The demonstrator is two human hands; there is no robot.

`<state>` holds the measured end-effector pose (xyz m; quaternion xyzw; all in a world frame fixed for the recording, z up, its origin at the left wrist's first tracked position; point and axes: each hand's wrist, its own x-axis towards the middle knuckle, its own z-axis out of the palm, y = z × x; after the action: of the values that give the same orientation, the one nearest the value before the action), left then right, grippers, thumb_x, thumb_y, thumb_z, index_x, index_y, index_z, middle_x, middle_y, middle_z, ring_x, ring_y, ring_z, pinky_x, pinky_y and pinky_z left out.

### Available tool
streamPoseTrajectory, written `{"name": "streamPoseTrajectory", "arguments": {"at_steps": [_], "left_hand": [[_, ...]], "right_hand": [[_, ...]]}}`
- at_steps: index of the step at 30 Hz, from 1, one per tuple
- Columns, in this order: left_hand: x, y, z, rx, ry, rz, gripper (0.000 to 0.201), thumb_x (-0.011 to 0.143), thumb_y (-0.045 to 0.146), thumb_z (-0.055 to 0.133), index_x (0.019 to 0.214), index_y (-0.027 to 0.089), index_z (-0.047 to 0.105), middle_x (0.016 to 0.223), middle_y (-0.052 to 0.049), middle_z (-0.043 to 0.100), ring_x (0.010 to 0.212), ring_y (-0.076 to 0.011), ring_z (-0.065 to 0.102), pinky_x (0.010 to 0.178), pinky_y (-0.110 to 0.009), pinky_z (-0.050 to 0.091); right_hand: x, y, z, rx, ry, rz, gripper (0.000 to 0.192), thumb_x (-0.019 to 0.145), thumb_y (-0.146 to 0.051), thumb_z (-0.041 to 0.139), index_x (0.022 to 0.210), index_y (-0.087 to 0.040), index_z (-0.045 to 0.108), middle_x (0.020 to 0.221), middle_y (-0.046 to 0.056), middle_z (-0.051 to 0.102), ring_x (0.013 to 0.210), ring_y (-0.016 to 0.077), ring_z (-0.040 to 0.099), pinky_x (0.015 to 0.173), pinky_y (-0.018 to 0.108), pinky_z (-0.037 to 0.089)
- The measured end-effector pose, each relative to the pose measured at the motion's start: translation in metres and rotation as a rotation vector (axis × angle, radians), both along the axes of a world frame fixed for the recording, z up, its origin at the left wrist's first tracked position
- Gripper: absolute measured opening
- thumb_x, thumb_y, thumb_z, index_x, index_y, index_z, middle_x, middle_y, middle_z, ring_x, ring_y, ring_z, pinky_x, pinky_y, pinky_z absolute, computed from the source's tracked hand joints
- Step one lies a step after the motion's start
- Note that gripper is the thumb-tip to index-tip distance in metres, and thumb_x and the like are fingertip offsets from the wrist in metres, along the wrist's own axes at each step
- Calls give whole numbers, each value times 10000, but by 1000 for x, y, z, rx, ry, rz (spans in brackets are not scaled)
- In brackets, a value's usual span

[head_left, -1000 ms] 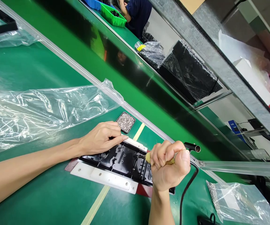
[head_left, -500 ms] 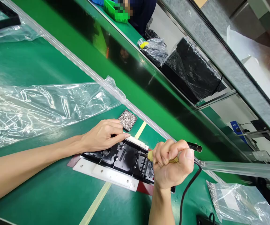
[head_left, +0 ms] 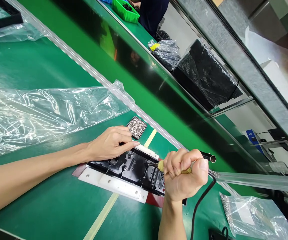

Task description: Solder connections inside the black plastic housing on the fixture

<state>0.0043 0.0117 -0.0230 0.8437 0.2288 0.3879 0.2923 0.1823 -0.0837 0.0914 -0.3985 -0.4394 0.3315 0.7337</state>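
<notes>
The right hand (head_left: 184, 178) is clenched round an electric screwdriver (head_left: 179, 168), tip on the black part (head_left: 131, 168). The left hand (head_left: 110, 143) presses the part's edge flat, grasping nothing. Screws still fill the tray (head_left: 136, 127), so fastening looks midway

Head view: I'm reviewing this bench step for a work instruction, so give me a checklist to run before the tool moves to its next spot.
1. Right hand fisted firmly around the corded tool: ok.
2. Left hand steadying the black plastic part: ok.
3. Part seated in the white fixture: ok.
4. Tool tip square on its spot: cannot tell.
5. Tray of small metal pieces near the left hand: ok.
6. Cable off the part: ok.
</notes>
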Motion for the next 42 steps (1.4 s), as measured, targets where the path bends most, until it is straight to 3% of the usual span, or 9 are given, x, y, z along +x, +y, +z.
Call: {"name": "streamPoseTrajectory", "arguments": {"at_steps": [42], "left_hand": [[0,-1,2,-12,-11,-5,470,1086,291,572,636,155,563,603,4,491,646,-141,417,691,-351,354]], "right_hand": [[-1,0,1,-22,0,-5,500,998,-422,510,601,-173,337,456,-75,241,350,51,222,338,152,303]]}}
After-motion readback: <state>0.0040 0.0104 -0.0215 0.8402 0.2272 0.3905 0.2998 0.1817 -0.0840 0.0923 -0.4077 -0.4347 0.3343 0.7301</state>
